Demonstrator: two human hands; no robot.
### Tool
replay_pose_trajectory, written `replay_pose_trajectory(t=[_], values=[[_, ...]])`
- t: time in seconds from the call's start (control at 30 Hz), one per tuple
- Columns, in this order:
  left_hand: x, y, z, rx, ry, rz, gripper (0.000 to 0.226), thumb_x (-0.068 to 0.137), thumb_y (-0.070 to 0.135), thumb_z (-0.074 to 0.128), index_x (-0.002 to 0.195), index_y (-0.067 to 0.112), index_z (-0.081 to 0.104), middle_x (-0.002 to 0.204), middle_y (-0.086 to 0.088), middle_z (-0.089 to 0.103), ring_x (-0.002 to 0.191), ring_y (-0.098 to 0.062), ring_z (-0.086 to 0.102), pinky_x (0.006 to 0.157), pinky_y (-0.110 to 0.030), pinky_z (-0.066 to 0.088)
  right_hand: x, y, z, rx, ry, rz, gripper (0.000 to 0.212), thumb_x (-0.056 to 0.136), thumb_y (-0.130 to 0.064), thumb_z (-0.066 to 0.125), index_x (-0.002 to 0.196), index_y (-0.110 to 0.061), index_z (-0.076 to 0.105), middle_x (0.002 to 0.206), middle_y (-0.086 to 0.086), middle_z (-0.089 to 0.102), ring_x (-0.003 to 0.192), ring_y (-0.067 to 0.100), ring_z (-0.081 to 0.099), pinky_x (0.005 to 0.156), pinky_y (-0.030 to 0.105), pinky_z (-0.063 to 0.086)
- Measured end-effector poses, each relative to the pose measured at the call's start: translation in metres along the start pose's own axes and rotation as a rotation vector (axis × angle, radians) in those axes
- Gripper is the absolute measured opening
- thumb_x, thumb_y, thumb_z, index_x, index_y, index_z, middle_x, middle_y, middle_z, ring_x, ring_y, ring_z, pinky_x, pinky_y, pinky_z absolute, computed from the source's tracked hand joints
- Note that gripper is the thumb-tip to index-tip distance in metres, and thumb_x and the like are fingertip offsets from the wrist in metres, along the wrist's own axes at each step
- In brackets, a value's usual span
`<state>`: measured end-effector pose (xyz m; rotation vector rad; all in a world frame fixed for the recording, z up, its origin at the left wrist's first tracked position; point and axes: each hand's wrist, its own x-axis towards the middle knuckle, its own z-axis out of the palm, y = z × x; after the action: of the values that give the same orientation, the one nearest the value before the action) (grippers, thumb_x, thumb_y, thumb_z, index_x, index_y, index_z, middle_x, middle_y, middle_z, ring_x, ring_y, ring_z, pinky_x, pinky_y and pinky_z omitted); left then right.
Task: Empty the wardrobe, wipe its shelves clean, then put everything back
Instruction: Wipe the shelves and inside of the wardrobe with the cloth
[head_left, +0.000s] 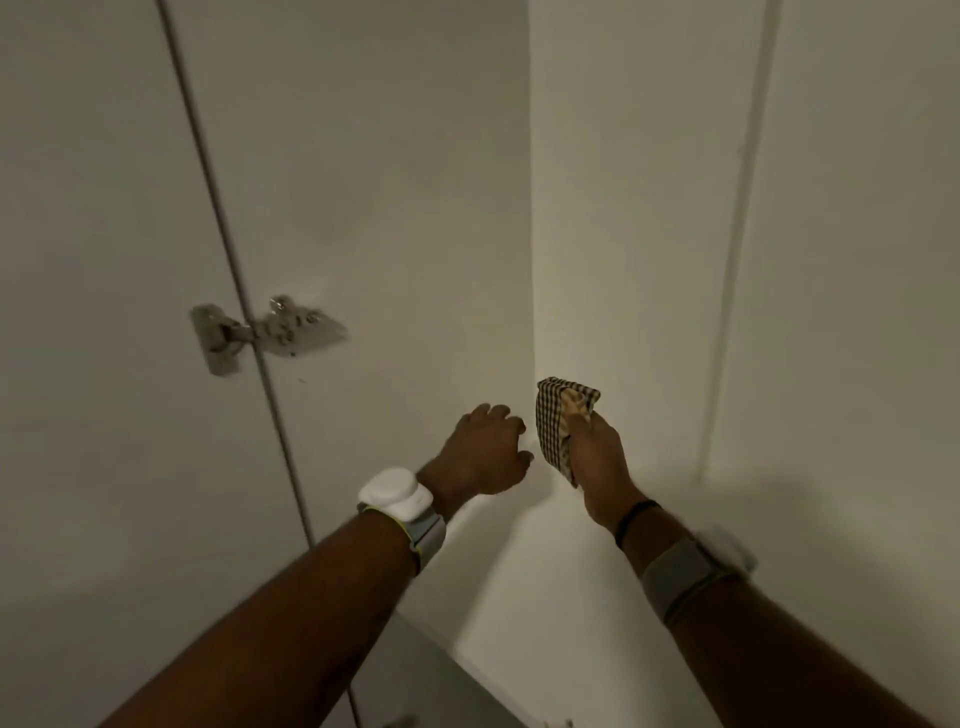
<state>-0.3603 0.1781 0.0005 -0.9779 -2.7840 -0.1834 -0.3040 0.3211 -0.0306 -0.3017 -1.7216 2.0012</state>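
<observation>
Shelf (519, 597) corner: checked cloth (553, 415) in R grip (602, 457)

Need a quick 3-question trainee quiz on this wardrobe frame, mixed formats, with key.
1. True or false: the left hand grips the brown-and-cream checked cloth.
2. The silver metal hinge sits: A) left of the left hand; B) between the hands; C) right of the cloth.
3. Fill in: the right hand holds the cloth by the white wardrobe's inner ___.
Key: 1 false; 2 A; 3 corner.
</observation>
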Motion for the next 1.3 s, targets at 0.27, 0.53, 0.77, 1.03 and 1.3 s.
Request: replay_pose_trajectory(t=[0.27,0.53,0.77,1.03,1.3], values=[[0.011,-0.073,-0.211,0.369,0.365,-0.022,0.053,0.098,0.04,0.049,0.144,0.014,0.049,0.16,-0.015,0.031,0.151,-0.037,0.017,0.122,-0.047,0.017,0.05,-0.139,0.156,0.116,-0.135,-0.276,0.042,0.104,-0.043,0.048,0.138,-0.021,0.059,0.129,-0.001,0.066,0.115,0.018,0.063,0.107,0.041,0.049],[-0.011,-0.104,-0.374,0.735,0.628,-0.107,0.052,0.094,0.034,0.05,0.141,0.011,0.051,0.157,-0.018,0.031,0.151,-0.039,0.013,0.123,-0.054,0.009,0.06,-0.295,0.254,0.234,-0.018,-0.646,0.037,0.107,-0.034,0.044,0.14,-0.021,0.055,0.13,-0.007,0.061,0.118,0.013,0.058,0.099,0.025,0.044],[-0.024,-0.128,-0.473,0.934,0.812,-0.169,0.056,0.089,0.036,0.051,0.139,0.01,0.051,0.148,-0.017,0.039,0.144,-0.04,0.024,0.12,-0.049,0.022,0.068,-0.426,0.319,0.053,-0.065,-1.085,0.056,0.098,-0.055,0.043,0.146,-0.028,0.049,0.145,-0.006,0.055,0.132,0.013,0.052,0.113,0.041,0.042],[-0.017,-0.14,-0.487,1.002,0.855,-0.082,0.071,0.091,0.044,0.051,0.152,0.013,0.033,0.149,-0.011,0.039,0.141,-0.033,0.03,0.122,-0.048,0.019,0.093,-0.458,0.348,-0.165,-0.122,-1.161,0.061,0.096,-0.06,0.042,0.146,-0.026,0.048,0.147,0.003,0.051,0.137,0.022,0.047,0.114,0.046,0.039],[0.006,-0.14,-0.518,1.053,0.803,-0.108,0.065,0.099,0.051,0.036,0.154,0.018,0.031,0.163,-0.014,0.019,0.152,-0.034,0.013,0.124,-0.05,0.01,0.144,-0.487,0.328,-0.307,-0.063,-1.216,0.059,0.103,-0.055,0.038,0.155,-0.027,0.035,0.159,0.003,0.038,0.145,0.023,0.036,0.118,0.043,0.032]])
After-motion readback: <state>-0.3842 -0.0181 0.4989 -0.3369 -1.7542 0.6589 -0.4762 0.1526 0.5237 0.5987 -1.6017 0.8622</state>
